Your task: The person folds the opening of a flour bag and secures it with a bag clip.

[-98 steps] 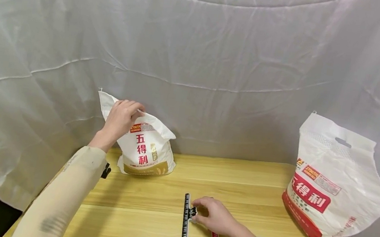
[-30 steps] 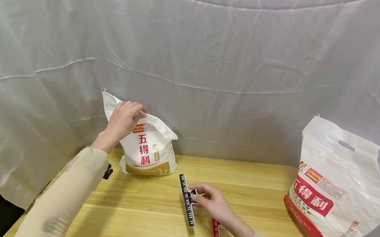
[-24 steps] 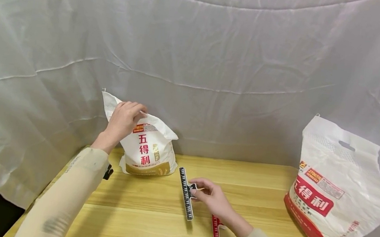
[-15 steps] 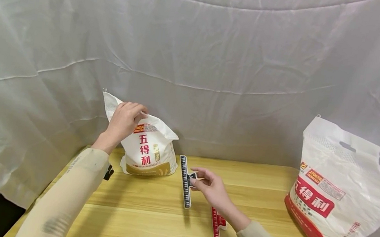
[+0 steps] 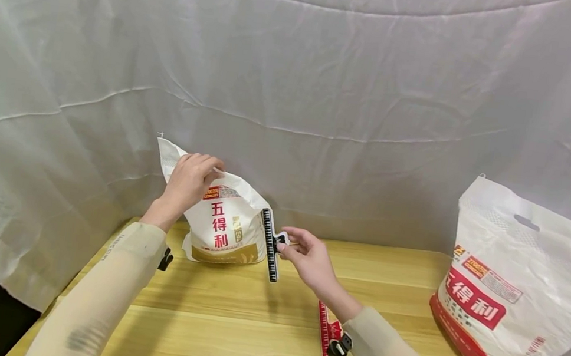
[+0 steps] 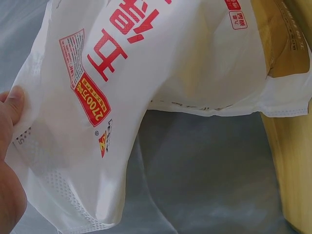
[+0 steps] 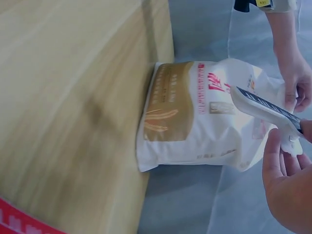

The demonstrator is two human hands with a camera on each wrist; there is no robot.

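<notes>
My left hand (image 5: 190,181) grips the top edge of a white flour bag (image 5: 248,236) with red characters and a gold band, standing at the back left of the table. In the left wrist view the thumb (image 6: 15,103) presses on the bag's white plastic near its top. My right hand (image 5: 310,258) pinches a black clip with a piano-key pattern (image 5: 270,246) by its handle, above the table. From the head, the clip's long jaw overlaps the bag's right edge; whether they touch I cannot tell. The right wrist view shows thumb and fingers on the clip's handle (image 7: 291,142).
A red clip of the same shape (image 5: 323,340) lies on the wooden table (image 5: 223,336), partly under my right wrist. A second flour bag (image 5: 514,271), with a red label and a handle slot, stands at the right. A grey curtain (image 5: 328,88) hangs behind.
My right hand has picked the black clip up off the table and carried it up and left to beside the left flour bag. The left hand keeps its hold on the bag.
</notes>
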